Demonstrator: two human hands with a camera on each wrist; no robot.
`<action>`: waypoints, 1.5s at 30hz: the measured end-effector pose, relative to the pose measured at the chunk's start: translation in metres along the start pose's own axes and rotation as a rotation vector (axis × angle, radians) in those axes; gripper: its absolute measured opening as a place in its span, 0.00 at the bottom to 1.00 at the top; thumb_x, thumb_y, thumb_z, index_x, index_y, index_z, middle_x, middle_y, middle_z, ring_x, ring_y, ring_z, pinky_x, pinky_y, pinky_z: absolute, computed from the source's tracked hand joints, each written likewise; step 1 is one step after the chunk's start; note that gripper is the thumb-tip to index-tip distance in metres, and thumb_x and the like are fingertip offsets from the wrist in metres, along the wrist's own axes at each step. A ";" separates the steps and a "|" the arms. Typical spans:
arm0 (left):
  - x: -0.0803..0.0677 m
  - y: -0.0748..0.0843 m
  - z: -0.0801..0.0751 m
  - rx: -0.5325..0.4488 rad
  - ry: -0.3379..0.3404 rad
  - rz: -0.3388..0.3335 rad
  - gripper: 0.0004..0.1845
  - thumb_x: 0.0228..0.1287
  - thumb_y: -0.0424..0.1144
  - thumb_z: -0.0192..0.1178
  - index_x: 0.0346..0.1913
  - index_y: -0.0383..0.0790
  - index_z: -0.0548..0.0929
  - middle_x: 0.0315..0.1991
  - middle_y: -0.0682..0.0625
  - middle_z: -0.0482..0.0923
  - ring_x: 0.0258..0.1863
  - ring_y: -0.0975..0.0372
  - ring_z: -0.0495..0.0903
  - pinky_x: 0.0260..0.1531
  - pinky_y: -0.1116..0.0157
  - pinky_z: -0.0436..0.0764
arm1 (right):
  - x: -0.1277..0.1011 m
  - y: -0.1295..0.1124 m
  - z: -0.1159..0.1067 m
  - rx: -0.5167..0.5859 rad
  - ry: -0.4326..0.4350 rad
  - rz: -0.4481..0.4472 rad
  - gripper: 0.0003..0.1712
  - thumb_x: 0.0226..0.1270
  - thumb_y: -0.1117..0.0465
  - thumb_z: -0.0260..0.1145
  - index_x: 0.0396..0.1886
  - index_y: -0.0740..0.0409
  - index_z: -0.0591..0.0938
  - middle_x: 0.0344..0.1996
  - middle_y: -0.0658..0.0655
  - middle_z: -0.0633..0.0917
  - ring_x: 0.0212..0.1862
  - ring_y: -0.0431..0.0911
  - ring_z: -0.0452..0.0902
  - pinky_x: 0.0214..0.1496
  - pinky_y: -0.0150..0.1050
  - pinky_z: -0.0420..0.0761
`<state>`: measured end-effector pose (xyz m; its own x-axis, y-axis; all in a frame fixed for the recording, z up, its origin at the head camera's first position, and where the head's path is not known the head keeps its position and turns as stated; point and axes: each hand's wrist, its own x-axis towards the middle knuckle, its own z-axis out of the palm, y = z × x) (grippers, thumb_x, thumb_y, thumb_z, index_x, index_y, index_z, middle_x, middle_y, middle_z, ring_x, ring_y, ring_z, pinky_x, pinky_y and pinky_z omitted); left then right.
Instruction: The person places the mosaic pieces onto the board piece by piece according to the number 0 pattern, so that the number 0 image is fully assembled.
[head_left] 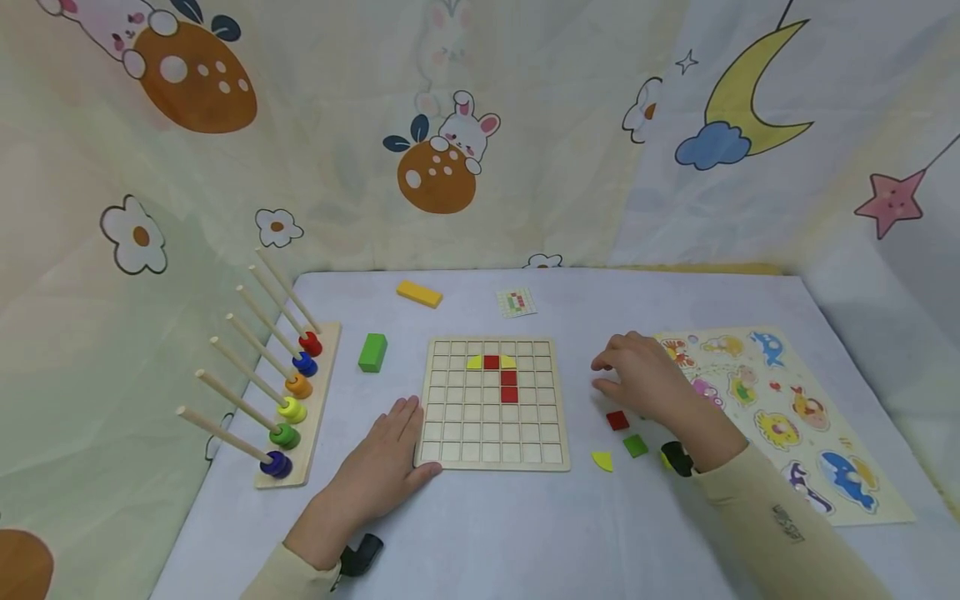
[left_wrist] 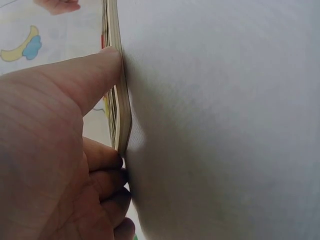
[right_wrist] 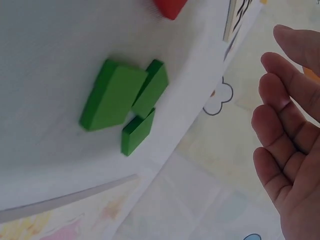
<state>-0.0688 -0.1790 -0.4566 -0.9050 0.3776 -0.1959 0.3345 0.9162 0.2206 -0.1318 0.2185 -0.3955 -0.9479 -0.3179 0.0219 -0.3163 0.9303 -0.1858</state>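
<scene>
At far left on the table, a wooden peg rack with coloured rings low on its slanted pegs. Next to it, further back, a green block, and behind that a yellow block lying flat. Near the front, the left hand flat on the table, fingers straight, thumb and fingertips touching the lower left corner of the grid board; from the left wrist view, thumb pressed against the board's thin edge, nothing gripped. On the board, three red tiles and two yellow quarter pieces in the upper rows. Behind the board, a small pattern card. To the right of the board, the right hand above the table, fingers relaxed and slightly bent, palm empty in the right wrist view. Just below it, loose pieces on the table: a red tile, a green tile, a yellow quarter piece. From the right wrist view, green pieces close together, apart from the fingers. At far right, an animal puzzle board, partly under the right forearm.
</scene>
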 end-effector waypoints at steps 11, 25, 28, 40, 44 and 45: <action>-0.001 0.001 0.000 0.006 0.009 -0.002 0.52 0.71 0.66 0.61 0.83 0.34 0.55 0.86 0.41 0.49 0.86 0.49 0.47 0.83 0.47 0.57 | -0.019 0.017 0.004 -0.032 -0.053 -0.036 0.11 0.60 0.56 0.80 0.41 0.53 0.93 0.35 0.49 0.86 0.40 0.47 0.76 0.45 0.45 0.78; 0.000 0.001 0.000 0.002 0.004 -0.016 0.53 0.70 0.66 0.61 0.83 0.34 0.55 0.86 0.41 0.48 0.86 0.49 0.47 0.84 0.47 0.56 | -0.032 0.021 0.008 -0.004 -0.151 -0.044 0.10 0.57 0.56 0.82 0.40 0.49 0.93 0.36 0.46 0.85 0.42 0.45 0.76 0.49 0.47 0.80; 0.000 0.002 -0.001 -0.001 0.003 -0.017 0.53 0.70 0.65 0.62 0.83 0.34 0.55 0.86 0.41 0.48 0.86 0.49 0.47 0.84 0.47 0.56 | -0.032 0.021 0.007 0.002 -0.179 -0.045 0.11 0.56 0.56 0.82 0.39 0.48 0.93 0.36 0.45 0.85 0.43 0.45 0.75 0.50 0.47 0.80; 0.000 0.002 -0.001 -0.001 0.000 -0.020 0.53 0.70 0.66 0.62 0.83 0.35 0.55 0.86 0.41 0.48 0.86 0.49 0.46 0.84 0.47 0.56 | -0.029 0.019 0.013 -0.018 -0.212 -0.040 0.10 0.55 0.55 0.83 0.37 0.47 0.93 0.33 0.45 0.83 0.39 0.43 0.72 0.45 0.42 0.78; -0.001 0.002 -0.001 -0.002 -0.002 -0.022 0.53 0.69 0.66 0.62 0.83 0.36 0.55 0.86 0.42 0.48 0.87 0.49 0.46 0.84 0.47 0.55 | -0.028 0.017 0.015 -0.025 -0.193 -0.035 0.10 0.56 0.54 0.83 0.37 0.48 0.93 0.33 0.45 0.83 0.39 0.43 0.71 0.45 0.42 0.78; -0.001 0.002 -0.001 0.000 -0.002 -0.022 0.53 0.69 0.66 0.62 0.83 0.36 0.55 0.86 0.42 0.48 0.86 0.49 0.46 0.84 0.47 0.56 | -0.027 0.017 0.016 -0.028 -0.191 -0.032 0.11 0.56 0.53 0.83 0.37 0.48 0.93 0.33 0.45 0.83 0.39 0.44 0.71 0.45 0.42 0.78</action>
<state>-0.0677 -0.1774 -0.4546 -0.9116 0.3579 -0.2022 0.3150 0.9242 0.2159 -0.1107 0.2401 -0.4146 -0.9137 -0.3734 -0.1604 -0.3491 0.9232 -0.1608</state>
